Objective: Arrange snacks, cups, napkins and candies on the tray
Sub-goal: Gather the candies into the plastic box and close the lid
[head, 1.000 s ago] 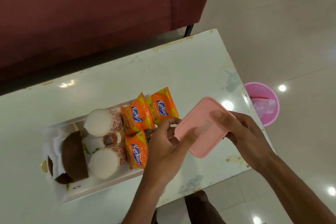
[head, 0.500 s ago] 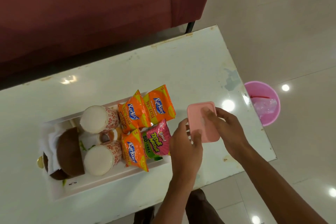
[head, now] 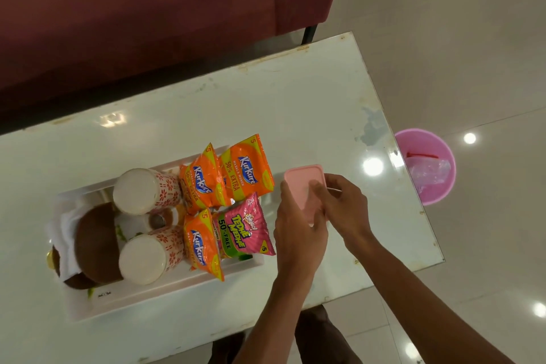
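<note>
A white tray (head: 165,289) lies on the white table (head: 266,103). On it lie two patterned paper cups (head: 141,190) (head: 147,257) on their sides, three orange Kurkure packets (head: 245,168) and a pink snack packet (head: 245,227). At the tray's left end sit a brown bowl (head: 94,242) and white napkins (head: 66,230). Just right of the tray a pink lidded box (head: 301,183) rests low over the table. My left hand (head: 298,233) grips its near left side and my right hand (head: 342,210) presses on its lid.
A dark red sofa (head: 133,15) stands behind the table. A pink bucket (head: 428,165) with plastic inside stands on the tiled floor off the table's right end. The table's right edge runs close to my right hand.
Both hands have lowered the pink box from mid-air down toward the table beside the tray. The pink snack packet, hidden before by my left hand, shows now.
</note>
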Demonstrator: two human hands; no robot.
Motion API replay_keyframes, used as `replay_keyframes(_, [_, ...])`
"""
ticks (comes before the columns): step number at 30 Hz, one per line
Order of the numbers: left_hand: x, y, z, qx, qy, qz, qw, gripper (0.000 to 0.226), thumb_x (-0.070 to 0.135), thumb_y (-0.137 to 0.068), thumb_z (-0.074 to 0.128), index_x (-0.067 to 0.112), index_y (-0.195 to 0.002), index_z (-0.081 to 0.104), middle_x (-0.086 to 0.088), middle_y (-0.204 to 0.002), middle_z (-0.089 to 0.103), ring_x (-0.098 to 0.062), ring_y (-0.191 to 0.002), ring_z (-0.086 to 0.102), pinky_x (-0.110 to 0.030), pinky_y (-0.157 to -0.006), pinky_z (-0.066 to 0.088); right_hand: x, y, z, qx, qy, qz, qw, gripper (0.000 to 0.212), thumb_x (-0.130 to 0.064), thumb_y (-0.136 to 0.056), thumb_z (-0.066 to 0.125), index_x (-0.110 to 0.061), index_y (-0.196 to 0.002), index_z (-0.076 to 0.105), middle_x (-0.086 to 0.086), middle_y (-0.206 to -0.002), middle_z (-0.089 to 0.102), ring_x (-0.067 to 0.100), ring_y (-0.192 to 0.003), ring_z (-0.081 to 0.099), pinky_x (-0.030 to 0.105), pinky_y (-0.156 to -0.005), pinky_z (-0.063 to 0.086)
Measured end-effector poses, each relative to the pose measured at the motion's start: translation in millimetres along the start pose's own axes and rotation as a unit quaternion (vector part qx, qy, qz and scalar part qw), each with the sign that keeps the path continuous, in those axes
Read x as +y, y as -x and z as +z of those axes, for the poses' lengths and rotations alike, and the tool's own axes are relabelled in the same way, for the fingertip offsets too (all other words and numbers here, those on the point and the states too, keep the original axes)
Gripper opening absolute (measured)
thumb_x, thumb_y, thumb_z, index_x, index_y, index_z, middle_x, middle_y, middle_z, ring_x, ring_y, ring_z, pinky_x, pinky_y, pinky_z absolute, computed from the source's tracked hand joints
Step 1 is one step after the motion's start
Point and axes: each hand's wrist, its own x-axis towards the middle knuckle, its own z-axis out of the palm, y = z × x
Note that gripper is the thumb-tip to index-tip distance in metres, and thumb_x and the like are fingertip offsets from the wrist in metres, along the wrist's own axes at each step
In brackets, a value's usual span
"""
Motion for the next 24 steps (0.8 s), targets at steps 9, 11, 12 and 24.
replay_keyframes(9, [-1.2,-0.2,0.8,0.004,0.002,0.004,1.0,0.082,0.036,-0.096,0.06,0.019,-0.158,0.01,-0.004,-0.157,0.039,-0.023,-0.138,0.046,-0.036,-0.104,0.047,3.1,2.6,1.3,0.005,0.01,-0.027,1.0,0.037,-0.034,-0.093,0.064,-0.017,-0.125,0.064,-0.002,-0.121,0.069,0.008,-0.098,0.061,0.025,-0.086,0.053])
replay_keyframes(11, [-1.6,-0.4,0.0,0.004,0.0,0.007,1.0,0.082,0.036,-0.096,0.06,0.019,-0.158,0.009,-0.004,-0.157,0.039,-0.023,-0.138,0.046,-0.036,-0.103,0.048,3.3,3.2,2.3,0.003,0.009,-0.029,1.0,0.037,-0.033,-0.093,0.064,-0.016,-0.126,0.064,-0.001,-0.122,0.069,0.008,-0.098,0.06,0.024,-0.086,0.052])
replay_keyframes(12, [-1.9,-0.3,-0.4,0.003,-0.001,0.007,1.0,0.082,0.036,-0.096,0.06,0.02,-0.158,0.008,-0.004,-0.157,0.038,-0.023,-0.138,0.046,-0.036,-0.103,0.048,3.4,3.3,2.8,0.004,0.011,-0.031,0.999,0.037,-0.033,-0.094,0.064,-0.016,-0.126,0.063,-0.001,-0.123,0.069,0.008,-0.098,0.06,0.022,-0.085,0.051])
replay_keyframes(24, [-7.4,-2.0,1.3,-0.023,-0.028,-0.001,0.999,0.082,0.037,-0.099,0.054,0.018,-0.158,0.001,-0.004,-0.16,0.033,-0.022,-0.142,0.041,-0.035,-0.106,0.044,4.3,-0.6,4.2,-0.002,0.04,-0.055,0.998,0.036,-0.032,-0.094,0.063,-0.016,-0.127,0.063,0.0,-0.124,0.068,0.006,-0.099,0.058,0.017,-0.082,0.047])
